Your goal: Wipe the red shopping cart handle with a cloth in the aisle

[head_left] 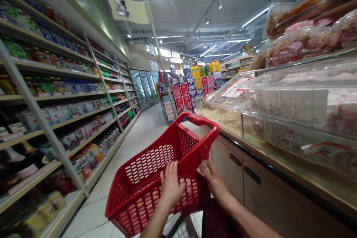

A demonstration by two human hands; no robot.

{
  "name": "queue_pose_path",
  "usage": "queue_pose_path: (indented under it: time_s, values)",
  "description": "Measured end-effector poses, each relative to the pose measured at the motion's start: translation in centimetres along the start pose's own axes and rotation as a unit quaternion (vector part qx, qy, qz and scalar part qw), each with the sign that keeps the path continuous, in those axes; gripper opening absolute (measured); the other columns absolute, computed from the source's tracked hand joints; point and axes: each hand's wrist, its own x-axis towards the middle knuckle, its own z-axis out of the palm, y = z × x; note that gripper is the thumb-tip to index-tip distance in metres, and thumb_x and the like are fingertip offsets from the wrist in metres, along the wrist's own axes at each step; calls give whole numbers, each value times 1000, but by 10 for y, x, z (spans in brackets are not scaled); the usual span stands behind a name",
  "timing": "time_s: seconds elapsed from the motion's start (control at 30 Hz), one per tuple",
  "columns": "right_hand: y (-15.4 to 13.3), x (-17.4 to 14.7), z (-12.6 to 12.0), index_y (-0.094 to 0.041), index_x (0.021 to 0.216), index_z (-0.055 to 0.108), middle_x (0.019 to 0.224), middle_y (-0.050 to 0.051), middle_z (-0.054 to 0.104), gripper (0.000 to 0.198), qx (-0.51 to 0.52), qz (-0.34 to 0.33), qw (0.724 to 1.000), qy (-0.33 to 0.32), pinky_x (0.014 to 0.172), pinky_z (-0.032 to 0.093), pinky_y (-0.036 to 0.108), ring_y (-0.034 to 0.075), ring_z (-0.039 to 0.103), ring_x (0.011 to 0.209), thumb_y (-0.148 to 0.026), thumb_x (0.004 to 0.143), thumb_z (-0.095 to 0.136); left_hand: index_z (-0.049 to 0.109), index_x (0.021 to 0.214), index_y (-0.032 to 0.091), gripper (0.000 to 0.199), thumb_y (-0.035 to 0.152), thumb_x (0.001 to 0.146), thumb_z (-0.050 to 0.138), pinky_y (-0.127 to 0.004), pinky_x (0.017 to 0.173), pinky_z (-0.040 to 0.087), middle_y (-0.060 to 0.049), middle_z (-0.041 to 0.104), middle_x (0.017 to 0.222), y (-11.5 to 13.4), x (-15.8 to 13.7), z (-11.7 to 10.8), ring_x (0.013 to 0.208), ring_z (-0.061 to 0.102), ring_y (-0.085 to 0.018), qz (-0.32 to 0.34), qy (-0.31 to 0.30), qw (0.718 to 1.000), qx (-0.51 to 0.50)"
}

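Observation:
A red plastic shopping cart (156, 163) with a perforated basket stands right in front of me. My left hand (171, 185) rests against the near side of the basket, its fingers stretched out toward the top rim. Close to the cart's handle end, my right hand (213, 180) is closed on a small, pale, crumpled cloth (205, 165) and presses it to the red side panel. The cloth is partly covered by the fingers. The red handle (203, 119) rises at the far end of the cart, with neither hand on it.
Shelves of bottles and packs (61, 115) line the left. A counter (267, 189) with clear bins of packaged food (295, 108) runs along the right. Stacked boxes (182, 95) and a pole-mounted sign (129, 8) stand ahead. Glass-door coolers (143, 85) are farther back along the tiled aisle (147, 122).

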Motion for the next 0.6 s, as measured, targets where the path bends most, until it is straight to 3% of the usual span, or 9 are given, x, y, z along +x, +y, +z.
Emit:
queue_pose_path:
  time_s: [0.03, 0.1, 0.2, 0.27, 0.33, 0.47, 0.53, 0.6]
  values:
    - [0, -9, 2, -29, 115, 52, 119, 6, 47, 44, -1, -11, 1000, -29, 85, 46, 33, 20, 47, 110, -8, 78, 41, 19, 134, 14, 73, 24, 66, 43, -44, 106, 5, -7, 20, 143, 0, 0, -1, 131, 11, -20, -2, 0, 1000, 1]
    - [0, -6, -2, -27, 113, 54, 118, 7, 48, 42, 2, -11, 1000, -18, 84, 47, 32, 20, 48, 108, -8, 78, 40, 19, 134, 14, 74, 22, 65, 44, -44, 106, 5, -7, 20, 143, 1, 0, -1, 131, 11, -20, -6, 3, 1000, 3]
    - [-3, 37, -23, -22, 115, 53, 119, 11, 43, 38, 6, 33, 994, 100, 89, 43, 34, 21, 45, 112, -12, 81, 39, 19, 134, 14, 75, 22, 64, 44, -44, 106, 3, -7, 19, 143, 1, -1, -1, 131, 10, -21, -2, 5, 1000, 1]
    - [-3, 57, -30, -21, 117, 51, 119, 12, 42, 38, -4, 47, 989, 138, 91, 41, 36, 22, 43, 113, -14, 81, 41, 19, 134, 13, 76, 23, 64, 44, -45, 106, 3, -7, 19, 143, 1, -2, -2, 131, 10, -21, 1, 4, 1000, -2]
    - [-3, 48, -25, -21, 118, 50, 120, 12, 43, 41, -19, 47, 992, 120, 88, 44, 36, 23, 44, 114, -11, 80, 40, 19, 134, 13, 75, 23, 64, 43, -45, 106, 4, -7, 19, 143, 2, -3, -3, 131, 10, -21, 1, -1, 1000, -4]
    - [-9, -9, -4, -30, 113, 54, 115, 5, 53, 47, -20, -22, 999, -37, 82, 48, 30, 20, 51, 107, -5, 75, 42, 19, 134, 12, 76, 22, 63, 42, -44, 106, 4, -7, 18, 143, 4, -3, -6, 132, 9, -21, -2, -12, 1000, -5]
    - [-17, -10, -3, -29, 112, 54, 114, 5, 53, 44, -6, -33, 999, -32, 80, 49, 28, 19, 52, 106, -7, 76, 41, 18, 135, 13, 77, 22, 63, 43, -44, 107, 3, -6, 17, 144, 2, -4, -8, 132, 8, -21, -1, -16, 1000, -17]
    - [-27, 11, -8, -26, 116, 52, 117, 8, 50, 42, 8, -27, 999, 28, 83, 48, 31, 20, 49, 109, -10, 79, 39, 18, 135, 13, 77, 21, 62, 43, -42, 107, 4, -5, 16, 144, -4, -6, -9, 132, 7, -19, 15, -18, 999, -32]
